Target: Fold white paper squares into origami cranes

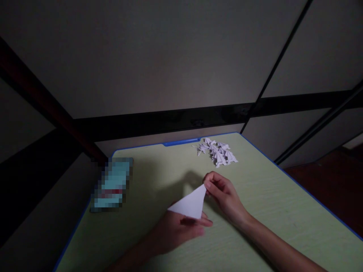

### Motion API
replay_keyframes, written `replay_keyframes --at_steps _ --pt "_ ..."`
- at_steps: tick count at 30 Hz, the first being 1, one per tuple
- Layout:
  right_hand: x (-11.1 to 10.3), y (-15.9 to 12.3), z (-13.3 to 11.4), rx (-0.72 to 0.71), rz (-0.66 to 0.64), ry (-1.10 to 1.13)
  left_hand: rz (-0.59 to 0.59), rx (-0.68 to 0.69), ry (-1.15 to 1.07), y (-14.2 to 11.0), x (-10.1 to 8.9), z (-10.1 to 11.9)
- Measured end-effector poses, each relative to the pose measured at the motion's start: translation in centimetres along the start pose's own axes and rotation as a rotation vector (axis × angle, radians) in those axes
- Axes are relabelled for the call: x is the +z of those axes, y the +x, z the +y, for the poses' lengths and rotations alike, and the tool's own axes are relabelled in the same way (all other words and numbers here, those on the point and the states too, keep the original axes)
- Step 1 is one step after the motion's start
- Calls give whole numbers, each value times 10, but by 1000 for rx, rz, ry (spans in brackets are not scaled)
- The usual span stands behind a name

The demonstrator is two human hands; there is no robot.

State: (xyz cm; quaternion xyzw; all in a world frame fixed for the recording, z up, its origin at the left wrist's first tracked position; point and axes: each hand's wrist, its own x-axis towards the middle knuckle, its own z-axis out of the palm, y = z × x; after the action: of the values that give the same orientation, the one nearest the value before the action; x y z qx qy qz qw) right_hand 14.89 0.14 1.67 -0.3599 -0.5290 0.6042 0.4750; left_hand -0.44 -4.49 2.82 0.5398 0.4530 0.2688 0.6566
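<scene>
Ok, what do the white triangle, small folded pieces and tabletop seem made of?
White triangle: likely matte paper, going by its thin, straight edges.
Small folded pieces: probably similar paper, since they look white, dull and sharply creased.
Tabletop: perhaps low-sheen laminate, as faint wood-like grain shows; painted wood is possible.

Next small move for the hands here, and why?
I'd probably bring the left hand's fingertips onto the paper's lower corner to steady it. The right hand pinches only the upper corner, and the left lies along the lower edge, fingers stretched out, so its grip, if any, isn't clear.
</scene>
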Motion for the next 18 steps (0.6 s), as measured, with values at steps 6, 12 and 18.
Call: replay_keyframes --at_steps 6,12,18 --pt "-7 -2 -10 110 -280 -159 -460 52 -259 -5 -35 7" --pt "-5 -3 -12 155 -369 -177 -581 -88 -53 -11 -44 17" --pt "-6 -2 -12 119 -299 -192 -280 -81 -132 -6 -42 14"
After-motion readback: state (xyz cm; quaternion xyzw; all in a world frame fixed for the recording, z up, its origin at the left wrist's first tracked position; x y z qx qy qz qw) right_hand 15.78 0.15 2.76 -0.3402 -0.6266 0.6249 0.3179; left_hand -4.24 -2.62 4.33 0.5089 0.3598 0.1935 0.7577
